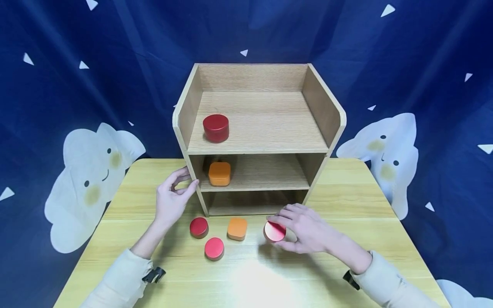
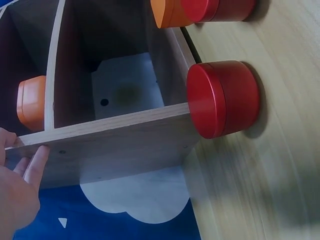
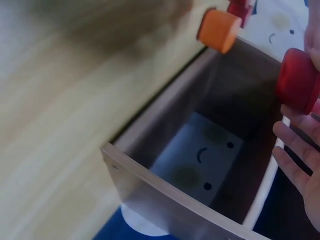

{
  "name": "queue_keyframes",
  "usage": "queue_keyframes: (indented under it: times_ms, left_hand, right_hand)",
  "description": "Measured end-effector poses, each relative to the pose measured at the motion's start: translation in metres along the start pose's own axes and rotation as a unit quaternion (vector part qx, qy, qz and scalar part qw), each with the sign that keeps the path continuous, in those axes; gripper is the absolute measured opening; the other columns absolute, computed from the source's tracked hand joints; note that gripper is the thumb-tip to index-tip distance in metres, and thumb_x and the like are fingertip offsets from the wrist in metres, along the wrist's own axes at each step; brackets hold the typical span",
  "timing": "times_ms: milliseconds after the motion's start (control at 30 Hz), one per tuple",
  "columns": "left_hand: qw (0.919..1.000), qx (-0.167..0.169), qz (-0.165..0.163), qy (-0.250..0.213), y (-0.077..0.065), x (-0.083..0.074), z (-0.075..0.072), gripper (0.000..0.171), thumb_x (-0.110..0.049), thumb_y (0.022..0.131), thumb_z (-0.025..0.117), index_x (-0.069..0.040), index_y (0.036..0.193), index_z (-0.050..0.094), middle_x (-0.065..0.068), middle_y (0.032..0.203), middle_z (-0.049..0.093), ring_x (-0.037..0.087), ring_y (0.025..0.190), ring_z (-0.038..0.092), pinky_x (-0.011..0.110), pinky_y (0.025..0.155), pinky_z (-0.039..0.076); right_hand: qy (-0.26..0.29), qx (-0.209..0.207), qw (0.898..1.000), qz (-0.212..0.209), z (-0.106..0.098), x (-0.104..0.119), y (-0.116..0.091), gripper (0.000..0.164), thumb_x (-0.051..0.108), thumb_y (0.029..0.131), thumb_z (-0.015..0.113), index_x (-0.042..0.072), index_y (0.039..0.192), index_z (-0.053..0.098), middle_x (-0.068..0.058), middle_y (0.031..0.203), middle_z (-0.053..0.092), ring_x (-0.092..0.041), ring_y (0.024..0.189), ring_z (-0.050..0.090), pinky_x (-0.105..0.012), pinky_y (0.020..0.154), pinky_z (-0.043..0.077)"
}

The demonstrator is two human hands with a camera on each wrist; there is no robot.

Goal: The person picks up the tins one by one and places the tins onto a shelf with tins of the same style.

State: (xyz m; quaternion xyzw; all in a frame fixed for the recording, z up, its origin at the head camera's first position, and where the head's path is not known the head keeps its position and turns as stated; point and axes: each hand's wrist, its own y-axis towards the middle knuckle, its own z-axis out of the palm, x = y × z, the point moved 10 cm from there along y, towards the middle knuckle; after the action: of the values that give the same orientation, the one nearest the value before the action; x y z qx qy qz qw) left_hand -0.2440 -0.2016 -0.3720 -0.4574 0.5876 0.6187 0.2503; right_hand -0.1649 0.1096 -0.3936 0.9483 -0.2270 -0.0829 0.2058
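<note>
My right hand point(image 1: 304, 229) holds a round red tin point(image 1: 275, 232) between thumb and fingers, in front of the shelf's lower right part. In the right wrist view, that tin shows beside my spread fingers point(image 3: 295, 145). My left hand point(image 1: 174, 199) grips the left side panel of the small wooden shelf point(image 1: 254, 149), thumb at the front edge and fingers on the outer face. On the top board stands a larger red tin point(image 1: 216, 128). An orange rounded-square tin point(image 1: 219, 174) sits at the left of the middle compartment.
On the table point(image 1: 327, 278) before the shelf lie two more round red tins, one at the left point(image 1: 199, 227) and one nearer point(image 1: 214, 249), plus an orange rounded-square tin point(image 1: 237, 229). A blue curtain point(image 1: 246, 30) with clouds hangs behind.
</note>
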Motion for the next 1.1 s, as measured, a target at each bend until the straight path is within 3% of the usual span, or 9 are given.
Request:
queue_keyframes:
  times_ms: [100,167,367,567,767,867,1100]
  left_hand:
    - [1.0,0.0,-0.001,-0.006,0.0,0.001,0.0,0.039,0.016,0.083,0.078,0.01,0.121,0.071,-0.007,0.108,0.079,-0.008,0.097,0.072,0.012,0.074,0.064]
    - [1.0,0.001,0.001,-0.005,0.0,0.0,0.0,0.039,0.016,0.083,0.078,0.01,0.121,0.071,-0.013,0.108,0.077,-0.008,0.097,0.073,0.012,0.074,0.064]
    - [1.0,0.002,-0.002,-0.002,0.0,0.002,0.0,0.04,0.016,0.083,0.078,0.009,0.122,0.071,-0.003,0.109,0.078,-0.007,0.097,0.073,0.013,0.074,0.065]
    - [1.0,0.004,-0.003,-0.005,0.0,0.002,-0.001,0.041,0.015,0.084,0.078,0.009,0.123,0.071,-0.004,0.109,0.079,-0.007,0.097,0.073,0.013,0.075,0.065]
    - [1.0,0.003,0.004,0.004,0.0,0.0,0.0,0.041,0.016,0.083,0.078,0.01,0.123,0.07,0.028,0.113,0.076,-0.009,0.097,0.072,0.013,0.074,0.064]
    - [1.0,0.005,0.004,0.003,0.0,-0.001,0.001,0.041,0.016,0.084,0.077,0.011,0.123,0.07,0.037,0.114,0.072,-0.01,0.097,0.072,0.012,0.074,0.064]
    - [0.9999,0.007,-0.001,0.008,-0.001,0.0,0.001,0.041,0.015,0.085,0.077,0.011,0.124,0.069,0.037,0.115,0.072,-0.011,0.098,0.071,0.01,0.075,0.063]
  right_hand:
    - [-0.005,-0.012,1.0,-0.002,-0.013,-0.002,0.005,0.064,0.05,0.072,0.091,0.016,0.125,0.075,0.005,0.1,0.075,-0.015,0.094,0.068,-0.032,0.086,0.062]
    - [-0.012,-0.018,1.0,-0.005,-0.022,-0.004,0.008,0.066,0.05,0.072,0.09,0.016,0.126,0.074,0.004,0.101,0.076,-0.016,0.095,0.069,-0.032,0.085,0.063]
    - [-0.023,-0.027,0.999,-0.016,-0.047,-0.006,0.019,0.063,0.049,0.075,0.087,0.016,0.127,0.073,0.002,0.106,0.077,-0.017,0.099,0.069,-0.034,0.086,0.064]
    - [-0.033,-0.043,0.998,-0.034,-0.072,-0.006,0.032,0.057,0.051,0.085,0.079,0.014,0.128,0.073,0.0,0.107,0.078,-0.02,0.099,0.07,-0.036,0.086,0.064]
    - [-0.035,-0.06,0.997,-0.045,-0.093,-0.005,0.048,0.057,0.053,0.088,0.075,0.014,0.129,0.073,-0.001,0.11,0.078,-0.02,0.099,0.07,-0.036,0.086,0.064]
    - [-0.031,-0.077,0.995,-0.051,-0.103,-0.004,0.057,0.057,0.052,0.088,0.075,0.013,0.129,0.073,-0.002,0.111,0.078,-0.02,0.1,0.07,-0.037,0.084,0.064]
    - [-0.03,-0.105,0.993,-0.047,-0.123,-0.005,0.075,0.055,0.052,0.092,0.071,0.012,0.129,0.073,-0.004,0.113,0.078,-0.022,0.101,0.071,-0.038,0.083,0.065]
